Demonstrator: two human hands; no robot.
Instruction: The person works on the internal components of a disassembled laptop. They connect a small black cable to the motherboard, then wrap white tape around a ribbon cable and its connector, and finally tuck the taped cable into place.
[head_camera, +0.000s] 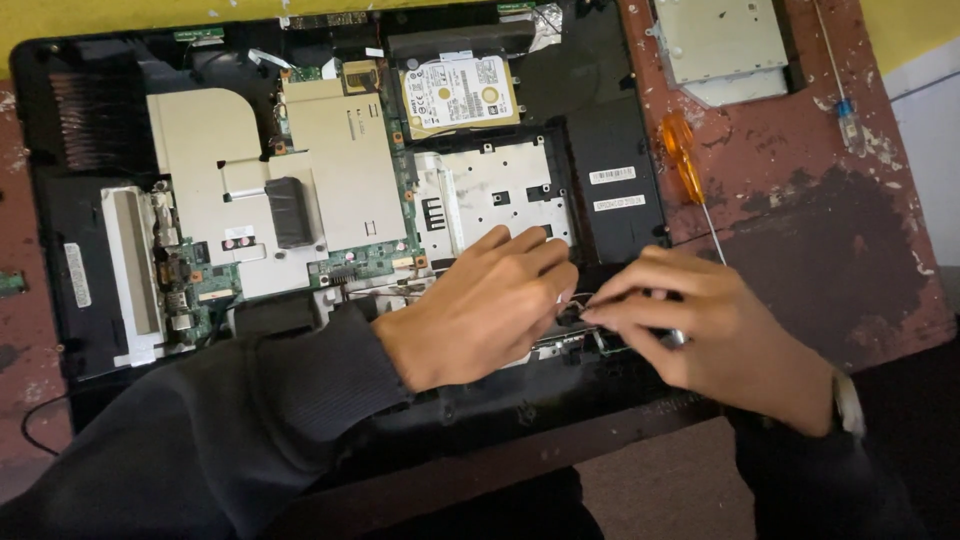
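Head view: worn reddish-brown table (850, 250), paint flaked and spotted white, darker stain toward the right edge. Beyond the far edge, a yellow wall (905, 25) and a pale panel at the right. Spread across most of the table — an opened black laptop base (90, 300), cover off, with beige metal shields, green circuit board and a silver hard drive (460, 95) near the far side. Just right of the base, an orange-handled screwdriver (683, 155); farther back, a grey optical drive (725, 45) and a thin blue-tipped tool (845, 105). Left hand (480, 310), dark-sleeved, curled over the base's near edge, fingers closed around thin dark wires (580, 305). Right hand (710, 320) touching it — fingertips pinched on the same wires. Below the near edge, brownish floor.
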